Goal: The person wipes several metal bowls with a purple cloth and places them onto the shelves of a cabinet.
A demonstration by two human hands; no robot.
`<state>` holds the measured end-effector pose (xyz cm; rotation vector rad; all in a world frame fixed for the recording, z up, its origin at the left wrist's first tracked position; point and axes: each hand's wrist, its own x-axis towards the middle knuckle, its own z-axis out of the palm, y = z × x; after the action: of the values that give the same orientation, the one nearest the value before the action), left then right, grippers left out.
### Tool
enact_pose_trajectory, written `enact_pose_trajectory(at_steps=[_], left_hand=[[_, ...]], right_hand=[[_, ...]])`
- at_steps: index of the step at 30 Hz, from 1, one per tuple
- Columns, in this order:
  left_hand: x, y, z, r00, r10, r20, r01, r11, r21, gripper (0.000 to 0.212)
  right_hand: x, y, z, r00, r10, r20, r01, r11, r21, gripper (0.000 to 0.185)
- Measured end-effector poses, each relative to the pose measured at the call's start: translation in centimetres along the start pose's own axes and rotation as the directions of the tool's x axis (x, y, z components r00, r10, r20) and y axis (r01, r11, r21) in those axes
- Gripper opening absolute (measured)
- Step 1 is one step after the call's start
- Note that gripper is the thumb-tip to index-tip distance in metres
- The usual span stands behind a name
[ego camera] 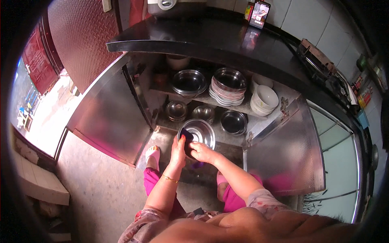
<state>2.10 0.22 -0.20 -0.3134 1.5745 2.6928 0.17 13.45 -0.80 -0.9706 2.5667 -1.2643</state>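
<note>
A shiny steel bowl (pixel 204 133) is tilted in front of the open cabinet, its inside facing up toward me. My left hand (pixel 178 151) grips its left rim, the thumb lying over a dark purple cloth (pixel 186 133) that rests against the inner wall. Curled at the near rim, my right hand (pixel 203 152) appears to hold part of the same cloth; a purple bit of it shows below that hand. My fingers hide the bowl's near side and much of the cloth.
Cabinet shelves (pixel 206 98) hold steel plates (pixel 189 82), stacked scalloped plates (pixel 226 95), white bowls (pixel 265 98) and small steel bowls (pixel 176 110). Metal doors stand open left (pixel 109 112) and right (pixel 285 152). A phone (pixel 259 14) leans on the black countertop (pixel 206 32); a gas stove (pixel 322 65) is right.
</note>
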Motion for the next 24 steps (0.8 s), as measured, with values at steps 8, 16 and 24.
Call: enact_pose_trajectory(at_steps=[8, 16, 24], left_hand=[[1.3, -0.5, -1.3, 0.892, 0.449, 0.062, -0.435, 0.81, 0.392, 0.047], [2.3, 0.6, -2.5, 0.847, 0.475, -0.239, -0.307, 0.803, 0.51, 0.045], [3.3, 2.0, -0.6, 0.933, 0.113, -0.341, -0.105, 0.994, 0.042, 0.043]], right_hand=[[-1.1, -1.7, -2.2, 0.972, 0.23, 0.057, -0.212, 0.952, -0.221, 0.025], [-1.8, -4.5, -4.4, 0.881, 0.4, 0.252, -0.3, 0.886, -0.354, 0.033], [-2.7, -3.9, -4.2, 0.912, 0.318, 0.26, -0.213, 0.907, -0.364, 0.029]])
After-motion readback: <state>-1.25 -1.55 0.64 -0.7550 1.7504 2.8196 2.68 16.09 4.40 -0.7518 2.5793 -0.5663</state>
